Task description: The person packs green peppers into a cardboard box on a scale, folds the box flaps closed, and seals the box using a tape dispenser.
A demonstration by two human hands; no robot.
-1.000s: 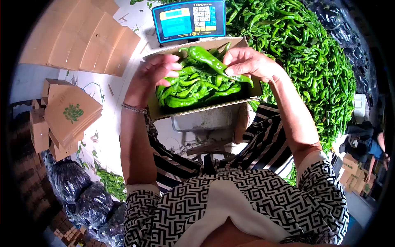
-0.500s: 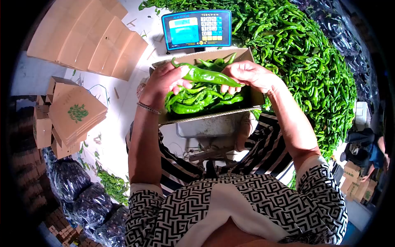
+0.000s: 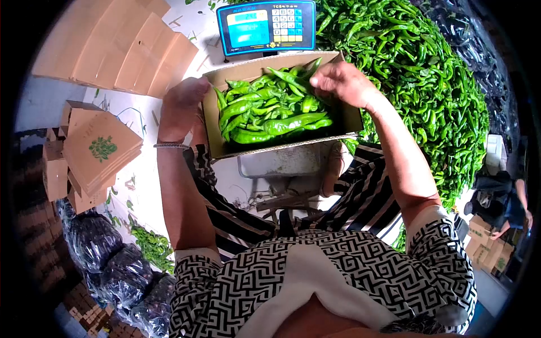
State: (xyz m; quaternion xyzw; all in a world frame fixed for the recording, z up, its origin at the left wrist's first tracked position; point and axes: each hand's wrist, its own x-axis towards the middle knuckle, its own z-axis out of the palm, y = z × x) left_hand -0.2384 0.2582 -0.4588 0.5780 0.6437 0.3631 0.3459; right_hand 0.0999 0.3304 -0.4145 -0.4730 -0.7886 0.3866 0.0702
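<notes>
An open cardboard box point(image 3: 282, 147) holds many long green chili peppers point(image 3: 265, 107). My left hand point(image 3: 185, 101) is at the box's left end, its fingers closed at the rim and partly hidden. Over the right end of the box is my right hand point(image 3: 345, 83), with curled fingers just above the peppers; whatever they hold, if anything, is hidden. Behind the box stands a digital scale display point(image 3: 267, 27) with a blue frame and a keypad.
A large heap of green peppers point(image 3: 411, 84) covers the right side. Flattened cardboard point(image 3: 112, 45) and printed boxes point(image 3: 104, 141) lie at left, above dark plastic bags point(image 3: 93, 242). Another person point(image 3: 513, 208) is at the far right near small boxes point(image 3: 487, 245).
The large pepper held between both hands has been let go and now neither hand shows it. My left hand moved left to the box's end; my right hand moved slightly up.
</notes>
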